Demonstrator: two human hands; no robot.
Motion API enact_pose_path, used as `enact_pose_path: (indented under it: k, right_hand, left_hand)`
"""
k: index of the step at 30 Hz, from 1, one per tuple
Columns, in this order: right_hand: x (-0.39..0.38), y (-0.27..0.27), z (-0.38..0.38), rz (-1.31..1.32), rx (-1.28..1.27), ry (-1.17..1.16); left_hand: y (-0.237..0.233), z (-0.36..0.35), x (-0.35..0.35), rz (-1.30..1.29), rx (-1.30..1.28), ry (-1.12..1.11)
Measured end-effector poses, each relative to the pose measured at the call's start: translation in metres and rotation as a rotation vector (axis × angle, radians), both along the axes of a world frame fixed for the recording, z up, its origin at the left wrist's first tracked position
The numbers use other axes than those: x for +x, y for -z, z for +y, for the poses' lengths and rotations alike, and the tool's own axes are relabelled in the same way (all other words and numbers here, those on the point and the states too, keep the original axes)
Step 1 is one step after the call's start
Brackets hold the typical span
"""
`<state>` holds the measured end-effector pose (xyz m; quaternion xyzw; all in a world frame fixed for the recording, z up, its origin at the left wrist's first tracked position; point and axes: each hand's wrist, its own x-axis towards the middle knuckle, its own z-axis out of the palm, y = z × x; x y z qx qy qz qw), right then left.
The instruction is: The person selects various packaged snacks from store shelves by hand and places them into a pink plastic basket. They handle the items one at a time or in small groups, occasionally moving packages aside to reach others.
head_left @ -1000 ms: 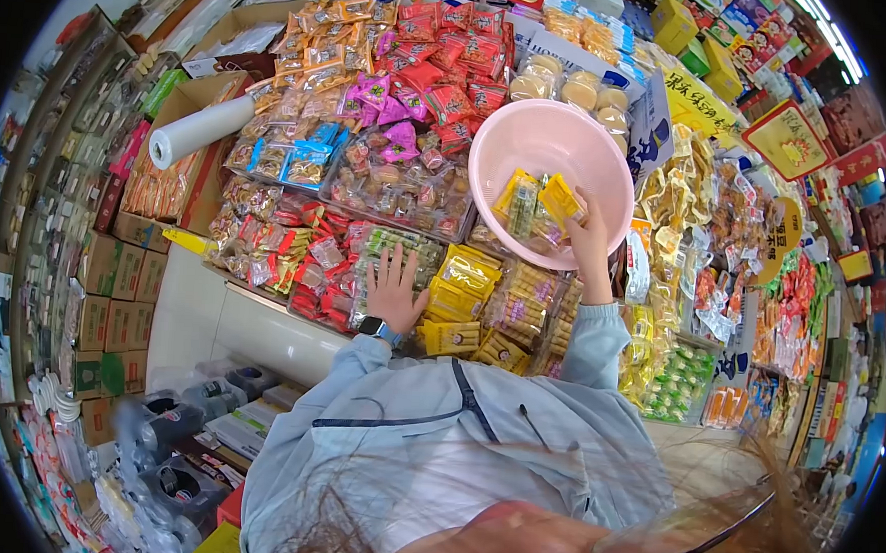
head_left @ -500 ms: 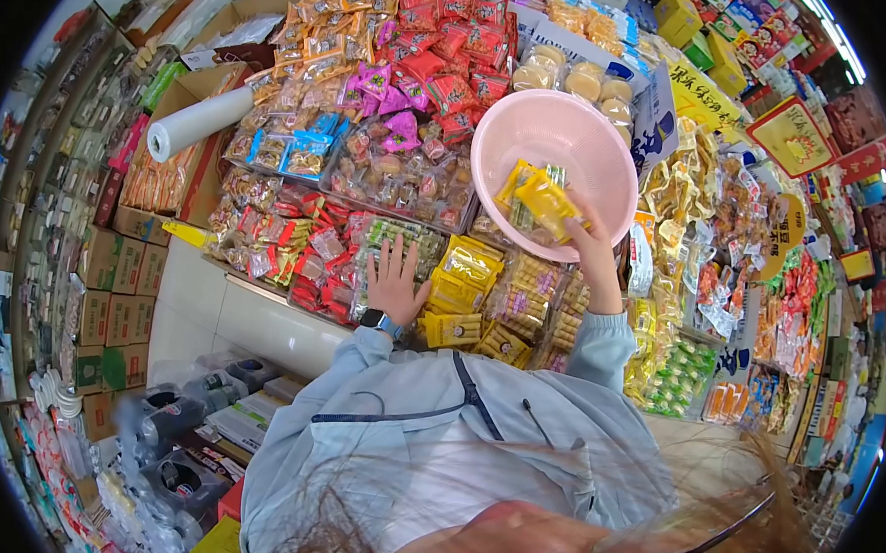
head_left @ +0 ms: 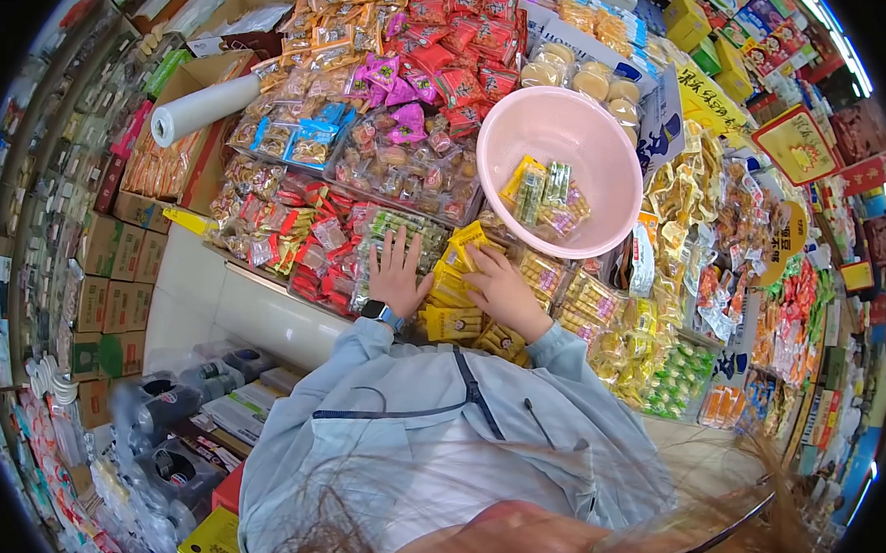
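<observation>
The right hand point(head_left: 505, 288) has its fingers on the yellow packets point(head_left: 449, 289), slightly bent and a little apart; whether they pinch one, I cannot tell. A moment ago it held a yellow packet over the pink basin point(head_left: 611, 163); now it is out of the basin and back on the yellow pile. The basin, at one o'clock from it, holds a small cluster: a yellow packet point(head_left: 514, 184) on the left, green-striped packets point(head_left: 556, 184) in the middle and pale purple-marked packets point(head_left: 567, 217) nearest the right rim. The yellow packet that was in the hand does not show among them as a separate piece.

At nine o'clock, just beside the yellow pile, the left hand point(head_left: 396, 270) lies palm down with fingers spread, over green packets point(head_left: 418, 225), holding nothing that shows. A watch point(head_left: 374, 310) is on its wrist.

Farther out, red packets point(head_left: 463, 89) heap up at twelve o'clock, a white roll point(head_left: 206, 110) juts out at ten, and the blue-printed carton point(head_left: 664, 118) stands close against the basin at two o'clock. The pale front of the desk point(head_left: 271, 314) falls away at eight o'clock. Goods crowd both hands at their own level, so the freer room looks to be above them and over the basin's far wall.
</observation>
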<state>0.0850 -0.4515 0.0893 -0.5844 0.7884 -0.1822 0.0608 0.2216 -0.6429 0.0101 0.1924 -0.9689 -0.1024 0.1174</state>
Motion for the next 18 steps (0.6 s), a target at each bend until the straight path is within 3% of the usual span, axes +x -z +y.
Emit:
enact_pose_path:
  k: [6,9,12,15,17,18]
  right_hand:
    - [-0.006,0.01,-0.007,-0.162,-0.149,-0.099]
    - [-0.013,0.008,-0.011,-0.208,-0.072,-0.053]
    - [-0.028,-0.008,-0.016,-0.183,-0.202,-0.093]
    - [-0.052,-0.04,-0.021,-0.156,-0.493,0.066]
    - [-0.086,-0.051,-0.023,-0.164,-0.504,0.326]
    - [-0.105,-0.049,-0.024,-0.147,-0.357,0.4]
  left_hand:
    - [0.0,0.0,-0.001,0.008,-0.009,0.003]
    - [0.0,0.001,-0.001,0.022,-0.024,0.006]
    - [-0.002,0.001,-0.001,0.013,-0.012,-0.002]
    - [0.0,0.0,-0.001,0.018,-0.029,0.002]
    - [0.0,0.001,-0.001,0.009,-0.031,-0.001]
    - [-0.001,0.001,-0.001,0.007,-0.033,-0.004]
